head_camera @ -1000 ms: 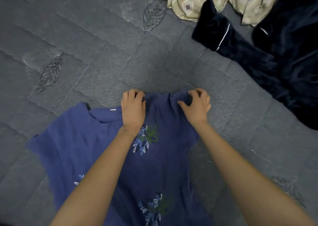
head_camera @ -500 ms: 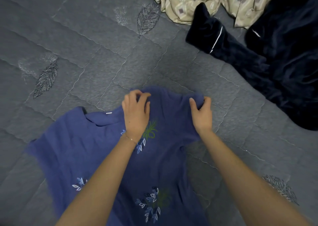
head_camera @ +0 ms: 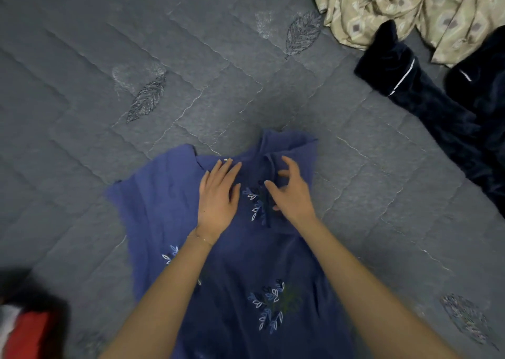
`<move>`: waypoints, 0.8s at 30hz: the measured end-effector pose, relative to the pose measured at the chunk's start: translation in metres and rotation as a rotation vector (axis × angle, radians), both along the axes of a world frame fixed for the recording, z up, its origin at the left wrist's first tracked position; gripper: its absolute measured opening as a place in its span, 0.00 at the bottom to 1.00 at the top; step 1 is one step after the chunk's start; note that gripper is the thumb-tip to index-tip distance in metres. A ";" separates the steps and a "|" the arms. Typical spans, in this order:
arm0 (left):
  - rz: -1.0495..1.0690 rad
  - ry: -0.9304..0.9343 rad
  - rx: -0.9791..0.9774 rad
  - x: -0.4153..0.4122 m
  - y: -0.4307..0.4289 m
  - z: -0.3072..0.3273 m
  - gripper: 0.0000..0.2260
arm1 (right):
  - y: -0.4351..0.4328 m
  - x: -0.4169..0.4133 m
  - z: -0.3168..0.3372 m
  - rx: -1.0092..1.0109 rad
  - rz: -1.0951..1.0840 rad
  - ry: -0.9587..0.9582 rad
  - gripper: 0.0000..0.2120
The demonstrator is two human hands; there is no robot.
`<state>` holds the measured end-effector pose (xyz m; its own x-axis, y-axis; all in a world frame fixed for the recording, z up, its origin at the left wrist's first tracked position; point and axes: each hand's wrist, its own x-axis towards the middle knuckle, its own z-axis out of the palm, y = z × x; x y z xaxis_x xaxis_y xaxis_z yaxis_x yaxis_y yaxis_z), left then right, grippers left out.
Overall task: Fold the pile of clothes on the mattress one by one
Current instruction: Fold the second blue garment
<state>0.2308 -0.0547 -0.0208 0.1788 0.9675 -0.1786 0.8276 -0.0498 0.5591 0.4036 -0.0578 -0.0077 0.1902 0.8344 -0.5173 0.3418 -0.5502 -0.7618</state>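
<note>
**A:** From the head camera, where's the piece being folded?

**B:** The blue garment [head_camera: 246,263] lies spread on the grey quilted mattress [head_camera: 82,57], low in the middle of the view, neckline pointing away from the person. It has pale leaf embroidery on the chest and lower down.

**A:** And the hands?

**B:** The left hand [head_camera: 218,197] lies flat on the cloth just below the neckline, fingers straight and together, palm down. It's pressing, not gripping. A thin bracelet [head_camera: 203,239] sits on that wrist.

**A:** The right one?

**B:** The right hand [head_camera: 293,194] is just beside the left, over the garment's right shoulder, where the fabric is bunched into a fold. Its fingers are spread and lightly curved, and no cloth is pinched between them, so it reads as released. Whether the fingertips touch the fabric I can't tell.

**A:** What about the rest of the pile?

**B:** It's at the far right of the mattress, well apart from the blue piece. A beige patterned garment [head_camera: 410,8] lies crumpled at the top edge, and a dark navy garment [head_camera: 437,112] with white piping partly overlaps it and runs down the right side.

**A:** Anything else?

**B:** There are stitched leaf motifs [head_camera: 147,99] on the mattress cover, and a red and white thing [head_camera: 24,331] in the bottom-left corner that's too blurred to identify.
</note>
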 end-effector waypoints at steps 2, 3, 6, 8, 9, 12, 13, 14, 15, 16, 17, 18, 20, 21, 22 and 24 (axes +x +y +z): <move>0.048 0.015 -0.015 -0.016 -0.003 0.001 0.20 | -0.004 -0.012 -0.002 -0.012 0.004 -0.019 0.30; 0.076 0.025 -0.023 -0.024 -0.007 0.001 0.20 | -0.006 -0.019 -0.003 0.007 0.021 -0.034 0.29; 0.156 0.013 -0.028 -0.047 -0.020 0.002 0.21 | -0.012 -0.042 -0.002 0.062 0.119 -0.086 0.27; 0.213 -0.009 -0.034 -0.063 -0.027 0.004 0.21 | -0.013 -0.057 0.001 0.102 0.183 -0.113 0.29; 0.244 -0.013 -0.034 -0.072 -0.028 0.005 0.22 | -0.012 -0.064 0.002 0.137 0.236 -0.145 0.31; 0.357 0.020 -0.031 -0.102 -0.030 0.004 0.23 | -0.006 -0.086 0.001 0.204 0.478 -0.347 0.35; 0.400 0.036 -0.025 -0.114 -0.030 0.003 0.23 | -0.004 -0.093 0.000 0.203 0.541 -0.398 0.36; 0.453 0.044 -0.026 -0.125 -0.028 0.002 0.24 | -0.001 -0.099 -0.002 0.198 0.587 -0.436 0.37; 0.512 0.039 -0.035 -0.137 -0.027 0.001 0.24 | 0.003 -0.105 -0.004 0.193 0.617 -0.462 0.37; 0.564 0.029 -0.048 -0.149 -0.024 0.000 0.24 | 0.007 -0.110 -0.006 0.185 0.637 -0.478 0.37; 0.601 0.020 -0.061 -0.161 -0.022 -0.001 0.24 | 0.010 -0.115 -0.007 0.177 0.657 -0.488 0.37; 0.617 0.011 -0.067 -0.171 -0.019 -0.002 0.25 | 0.014 -0.121 -0.008 0.175 0.679 -0.496 0.37; 0.580 0.003 -0.075 -0.191 -0.011 -0.004 0.24 | 0.022 -0.134 -0.011 0.176 0.734 -0.504 0.37; 0.535 0.018 -0.075 -0.200 -0.008 -0.005 0.22 | 0.026 -0.141 -0.013 0.178 0.759 -0.503 0.37; 0.486 0.052 -0.061 -0.207 -0.006 -0.006 0.19 | 0.030 -0.149 -0.014 0.188 0.778 -0.497 0.36; 0.408 0.112 -0.006 -0.218 -0.004 -0.005 0.11 | 0.036 -0.169 -0.014 0.229 0.806 -0.478 0.35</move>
<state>0.0132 -0.0586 -0.0261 -0.2395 0.9539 -0.1806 0.8345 0.2974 0.4638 0.2342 -0.0215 -0.0213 -0.3359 0.8774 -0.3426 0.8540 0.1301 -0.5038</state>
